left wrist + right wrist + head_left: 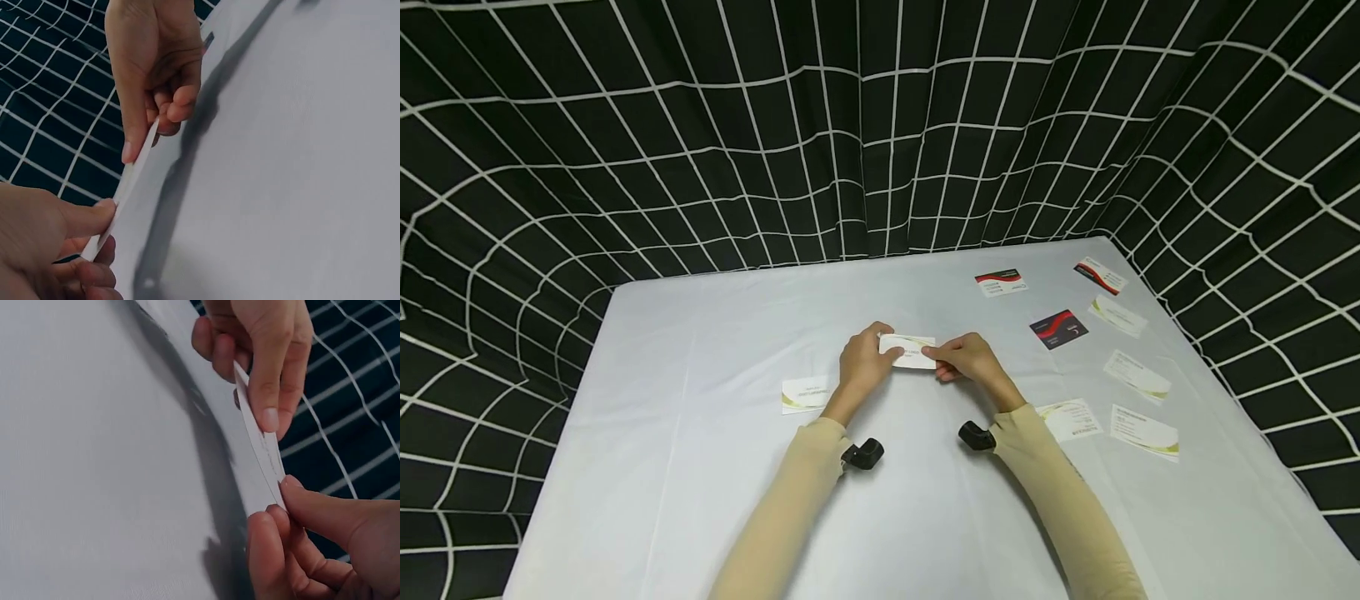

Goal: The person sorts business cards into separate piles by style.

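A white business card with a yellow-green curve (913, 343) is held above the table between both hands; whether it is one card or a thin stack I cannot tell. My left hand (862, 363) pinches its left end, the thumb lying on the printed face. At the other end, my right hand (972, 360) pinches it between thumb and curled fingers. Both wrist views show the card (130, 180) edge-on, tilted, with a shadow on the cloth below. Left of my left hand, another white and yellow-green card (805, 393) lies on the table.
On the right of the white-clothed table (925, 517) lie several white and yellow-green cards (1145, 432). Farther back are a dark card with a red stripe (1058, 329) and two red, black and white cards (1001, 283). A black gridded curtain (820, 150) surrounds the table.
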A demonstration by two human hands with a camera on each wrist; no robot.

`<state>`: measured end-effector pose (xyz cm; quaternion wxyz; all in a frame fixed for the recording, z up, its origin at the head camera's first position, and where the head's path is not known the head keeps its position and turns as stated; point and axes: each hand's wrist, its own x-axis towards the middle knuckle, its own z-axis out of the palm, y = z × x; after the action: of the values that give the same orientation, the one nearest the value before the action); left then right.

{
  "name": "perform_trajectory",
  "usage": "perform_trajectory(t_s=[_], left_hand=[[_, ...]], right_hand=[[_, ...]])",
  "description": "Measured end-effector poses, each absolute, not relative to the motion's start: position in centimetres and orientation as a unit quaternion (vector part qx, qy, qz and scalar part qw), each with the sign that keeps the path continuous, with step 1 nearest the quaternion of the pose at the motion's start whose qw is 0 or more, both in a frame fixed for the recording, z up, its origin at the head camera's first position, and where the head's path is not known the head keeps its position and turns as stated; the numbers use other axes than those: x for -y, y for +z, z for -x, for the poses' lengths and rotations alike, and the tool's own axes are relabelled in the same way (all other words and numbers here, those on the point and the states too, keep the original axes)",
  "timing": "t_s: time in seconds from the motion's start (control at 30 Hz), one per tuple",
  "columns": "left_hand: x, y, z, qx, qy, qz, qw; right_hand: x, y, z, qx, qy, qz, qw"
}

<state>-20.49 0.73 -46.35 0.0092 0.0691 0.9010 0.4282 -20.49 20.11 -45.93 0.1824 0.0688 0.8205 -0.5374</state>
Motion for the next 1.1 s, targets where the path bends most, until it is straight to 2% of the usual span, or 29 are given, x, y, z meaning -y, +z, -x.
perform_trajectory(t_s=[0.37,0.67,1.1], left_hand=[[4.5,-45.9,18.6,-0.917,0.399,-0.031,-0.002],[8.7,-46.0,16.5,-0.926,0.376,0.027,-0.014],[11.6,-46.3,14.4,-0.952,0.299,0.045,-0.042]], right_hand=[[-14.8,-46.1,20.4,-0.831,-0.513,-0.016,0.212],[-10.3,-46.2,19.8,-0.871,-0.446,0.01,0.204],[-6.2,-46.3,18.9,-0.924,-0.336,0.048,0.176]])
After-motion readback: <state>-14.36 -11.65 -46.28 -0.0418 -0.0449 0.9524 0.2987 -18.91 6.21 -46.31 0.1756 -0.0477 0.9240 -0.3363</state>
